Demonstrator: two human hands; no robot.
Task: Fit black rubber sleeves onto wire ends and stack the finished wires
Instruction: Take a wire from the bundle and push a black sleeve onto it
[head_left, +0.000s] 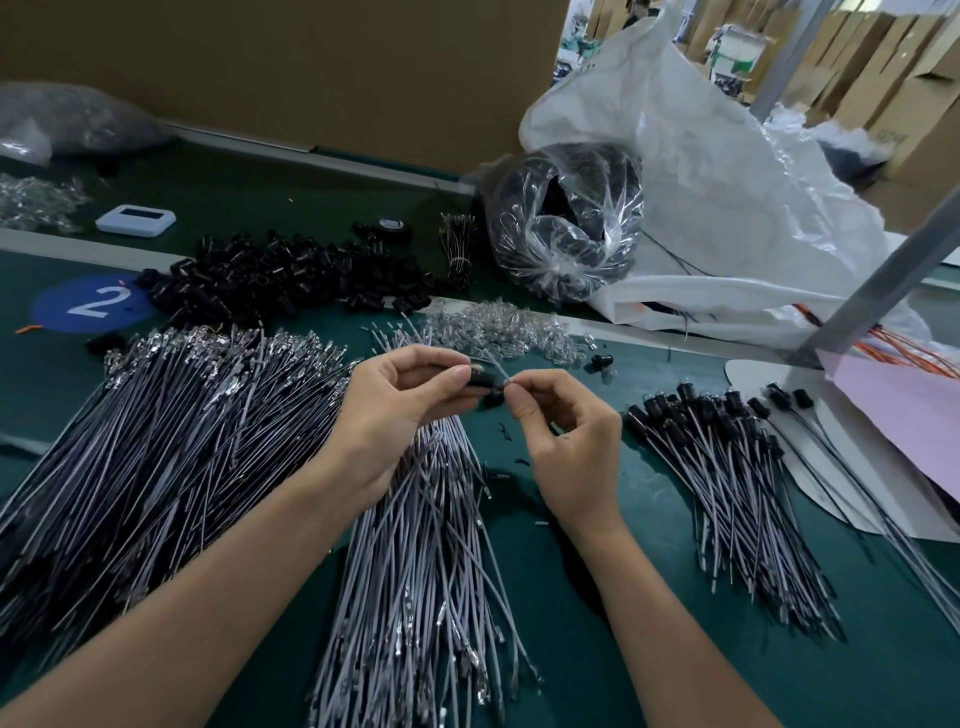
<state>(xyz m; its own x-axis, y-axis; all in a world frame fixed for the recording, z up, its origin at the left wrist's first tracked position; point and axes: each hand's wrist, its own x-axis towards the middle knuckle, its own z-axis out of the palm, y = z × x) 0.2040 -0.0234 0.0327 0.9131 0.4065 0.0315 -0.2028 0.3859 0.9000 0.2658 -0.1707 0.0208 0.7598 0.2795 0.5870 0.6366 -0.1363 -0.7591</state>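
Over the table (597, 597), the left hand (400, 395) pinched a black sleeve (477, 378) between thumb and fingers, and the right hand (566, 447) pinched a thin wire (497, 368) at the sleeve's mouth. I judged the soft wire could buckle or miss if pushed off-line. Finished wires (727, 467) lay at three o'clock. The only writing was a white "2" on a blue circle (93, 304) at ten o'clock.

A dark green work table (582, 675) fills the view, with a pale rail (322, 156) running along its far edge. Behind that edge stands a plain brown board wall (285, 62). Near the table's left edge is a round blue sticker (93, 304) marked 2. At the right edge a grey metal post (893, 270) rises at a slant. Beyond the far right corner, stacked cardboard boxes (883, 62) stand under even, soft light.
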